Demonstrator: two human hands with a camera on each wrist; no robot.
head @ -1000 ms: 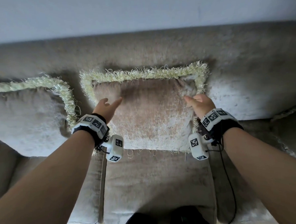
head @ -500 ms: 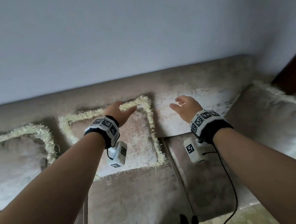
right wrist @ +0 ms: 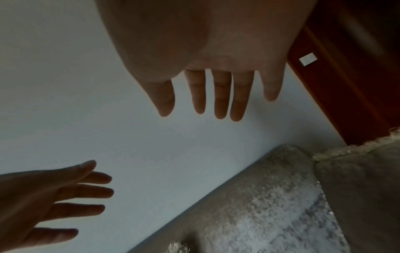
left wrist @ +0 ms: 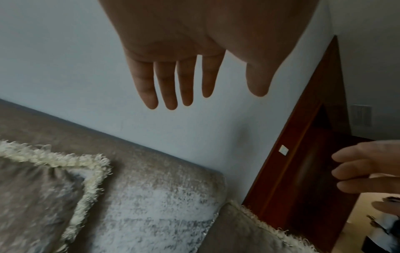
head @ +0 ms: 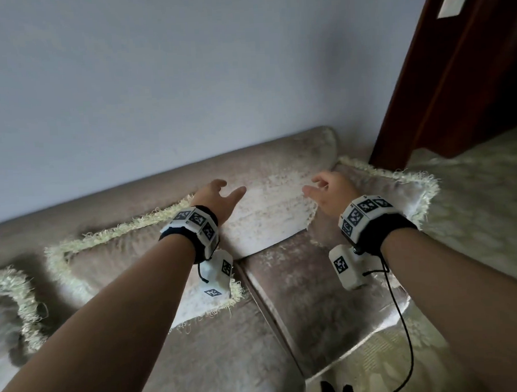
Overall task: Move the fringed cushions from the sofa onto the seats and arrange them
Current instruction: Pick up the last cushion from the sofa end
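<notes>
Three beige cushions with cream fringe lean on the sofa: one at the far left (head: 2, 302), a middle one (head: 111, 263) under my left forearm, and one at the sofa's right end (head: 400, 188). My left hand (head: 221, 194) hovers in front of the backrest (head: 270, 207), fingers straight (left wrist: 168, 89), holding nothing. My right hand (head: 325, 189) hovers just left of the right-end cushion (right wrist: 357, 188) with its fingers spread (right wrist: 218, 95), also empty. Between the hands lies the bare right seat (head: 316, 297).
A dark reddish wooden door frame (head: 455, 80) stands right behind the sofa's right end. The pale wall (head: 185, 79) runs along the back. Patterned floor (head: 477, 214) lies to the right. A black cable (head: 404, 323) hangs from my right wrist.
Both hands have left the sides of the middle cushion and moved right, towards the right-end cushion. My view has swung right, and the door frame has come into sight.
</notes>
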